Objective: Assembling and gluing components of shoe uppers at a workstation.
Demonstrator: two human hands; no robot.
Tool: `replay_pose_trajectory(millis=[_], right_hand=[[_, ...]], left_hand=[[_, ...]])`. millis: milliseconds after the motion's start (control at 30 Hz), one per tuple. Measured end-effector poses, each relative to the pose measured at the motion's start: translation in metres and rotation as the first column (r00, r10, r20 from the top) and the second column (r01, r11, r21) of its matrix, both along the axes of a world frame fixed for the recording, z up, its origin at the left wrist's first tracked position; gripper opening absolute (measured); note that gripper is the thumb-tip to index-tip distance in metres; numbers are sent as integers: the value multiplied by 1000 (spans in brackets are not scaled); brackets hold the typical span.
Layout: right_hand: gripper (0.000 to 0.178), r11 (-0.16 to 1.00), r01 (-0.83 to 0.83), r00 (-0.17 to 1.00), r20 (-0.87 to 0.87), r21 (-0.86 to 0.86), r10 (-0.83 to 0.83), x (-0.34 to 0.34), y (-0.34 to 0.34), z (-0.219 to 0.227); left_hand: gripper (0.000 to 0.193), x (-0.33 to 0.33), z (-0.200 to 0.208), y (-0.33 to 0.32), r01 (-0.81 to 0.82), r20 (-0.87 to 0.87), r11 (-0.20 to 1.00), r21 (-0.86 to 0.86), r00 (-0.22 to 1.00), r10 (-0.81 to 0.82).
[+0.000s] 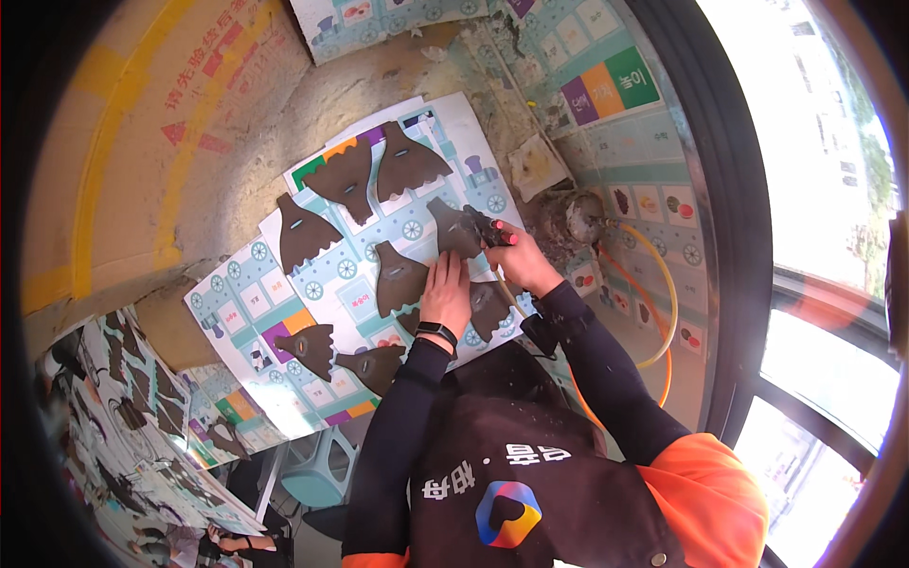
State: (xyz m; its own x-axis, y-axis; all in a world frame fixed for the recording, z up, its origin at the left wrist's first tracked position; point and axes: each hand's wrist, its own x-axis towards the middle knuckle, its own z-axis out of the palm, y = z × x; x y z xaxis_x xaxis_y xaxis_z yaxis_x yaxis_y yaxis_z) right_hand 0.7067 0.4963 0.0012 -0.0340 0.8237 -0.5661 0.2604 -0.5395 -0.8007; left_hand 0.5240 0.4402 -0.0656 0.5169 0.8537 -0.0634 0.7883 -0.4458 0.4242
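My right hand (526,264) grips a small black spray gun (489,228) with red knobs, its front end over a dark brown cut piece (452,225). That piece looks greyer and shinier than the others. My left hand (445,299) lies with fingers stretched out on the lower edge of the same piece, a dark band on its wrist. Another brown piece (400,276) with a scalloped edge lies left of this hand, and one more piece (489,310) sits right of it. Several similar pieces, such as the one at the far left (305,233), lie spread over the printed sheet (356,259).
A big cardboard wall (180,133) with yellow tape stands at the left. Yellow and orange hoses (670,312) loop at my right, below a metal fitting (579,218). A pale stool (322,471) stands under the bench. A window frame (734,189) borders the right side.
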Motion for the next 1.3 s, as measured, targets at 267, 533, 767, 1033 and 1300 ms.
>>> replay_pose_trajectory(millis=[267,533,767,1033,1300], right_hand=[[21,992,-84,996,-31,-91,81,12,-5,-3],[20,997,16,997,75,-75,-11,16,0,6],[26,987,-29,995,-95,-161,14,8,7,38],[32,996,92,992,-82,-9,-93,17,67,75],[27,999,-1,999,-39,46,3,-22,128,78]], left_hand=[[47,6,-3,0,-10,7,1000,-27,1000,10],[47,8,0,0,-24,-4,999,-25,1000,24],[46,3,4,10,-27,24,1000,7,999,26],[42,0,22,75,-151,130,963,-223,975,182],[49,4,-27,155,-437,-88,880,188,885,458]])
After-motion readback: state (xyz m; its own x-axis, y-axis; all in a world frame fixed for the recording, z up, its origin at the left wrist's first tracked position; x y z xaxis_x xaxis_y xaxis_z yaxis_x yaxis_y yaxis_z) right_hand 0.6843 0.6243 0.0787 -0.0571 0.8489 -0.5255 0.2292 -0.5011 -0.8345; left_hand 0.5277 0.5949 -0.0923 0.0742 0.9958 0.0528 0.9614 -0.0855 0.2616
